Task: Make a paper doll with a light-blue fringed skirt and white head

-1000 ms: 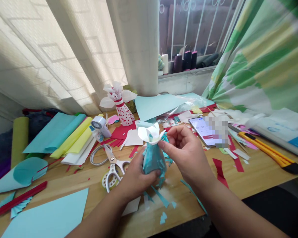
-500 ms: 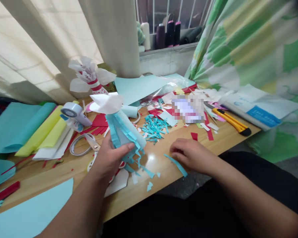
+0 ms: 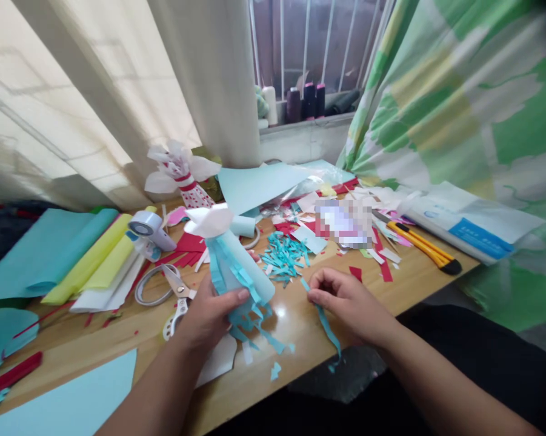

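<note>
Wrapped in my left hand (image 3: pixel 216 309) is a light-blue paper cone figure (image 3: pixel 243 266) with a white folded paper top and ruffled blue strips down its side. It leans to the left above the table. My right hand (image 3: pixel 339 297) pinches a thin blue paper strip (image 3: pixel 326 327) between thumb and fingers near the table's front edge; the strip dangles downward. A heap of small blue paper snippets (image 3: pixel 284 257) lies between and beyond my hands. Scissors (image 3: pixel 178 290) rest beside my left wrist, partly covered by my forearm.
A roll of tape (image 3: pixel 140 293) lies by the scissors. Rolled coloured papers (image 3: pixel 86 260) and a small handheld fan (image 3: pixel 152 230) are at left. A red-and-white paper figure (image 3: pixel 193 188) stands behind. A yellow utility knife (image 3: pixel 422 245) lies at right near a plastic packet (image 3: pixel 477 233).
My right hand has picked up the blue strip that lay on the table by its fingers. My left hand still holds the cone figure. The view has tilted slightly upward.
</note>
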Motion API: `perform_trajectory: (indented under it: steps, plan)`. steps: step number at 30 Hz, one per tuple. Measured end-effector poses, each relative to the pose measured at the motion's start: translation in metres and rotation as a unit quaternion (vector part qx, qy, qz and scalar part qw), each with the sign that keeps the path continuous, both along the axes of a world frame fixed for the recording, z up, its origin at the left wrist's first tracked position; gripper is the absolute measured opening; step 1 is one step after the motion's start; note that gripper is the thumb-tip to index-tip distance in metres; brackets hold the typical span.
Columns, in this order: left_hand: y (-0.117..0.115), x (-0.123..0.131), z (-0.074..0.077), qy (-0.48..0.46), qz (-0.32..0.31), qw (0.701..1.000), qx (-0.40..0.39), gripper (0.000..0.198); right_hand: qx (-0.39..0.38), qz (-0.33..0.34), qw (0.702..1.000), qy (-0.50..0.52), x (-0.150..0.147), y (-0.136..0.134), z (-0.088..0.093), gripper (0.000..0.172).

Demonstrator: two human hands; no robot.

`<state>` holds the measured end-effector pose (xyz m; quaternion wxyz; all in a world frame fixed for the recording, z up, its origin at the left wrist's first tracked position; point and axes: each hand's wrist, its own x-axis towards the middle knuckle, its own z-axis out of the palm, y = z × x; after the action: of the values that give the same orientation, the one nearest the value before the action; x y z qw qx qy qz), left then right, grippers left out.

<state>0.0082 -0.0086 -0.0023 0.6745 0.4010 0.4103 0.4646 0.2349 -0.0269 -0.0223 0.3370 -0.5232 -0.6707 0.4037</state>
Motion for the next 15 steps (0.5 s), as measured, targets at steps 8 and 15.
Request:
perform_trajectory:
  steps: [8,15]
  plan:
    - [-0.002,-0.001,-0.016,0.006,-0.031,0.999,0.007,0.062,-0.032,0.065,0.949,0.307,-0.044,0.021,0.056,0.01]
    - [-0.001,-0.003,-0.025,0.031,-0.03,0.999,0.016,0.058,-0.043,0.047,0.95,0.306,-0.066,0.024,0.045,0.015]
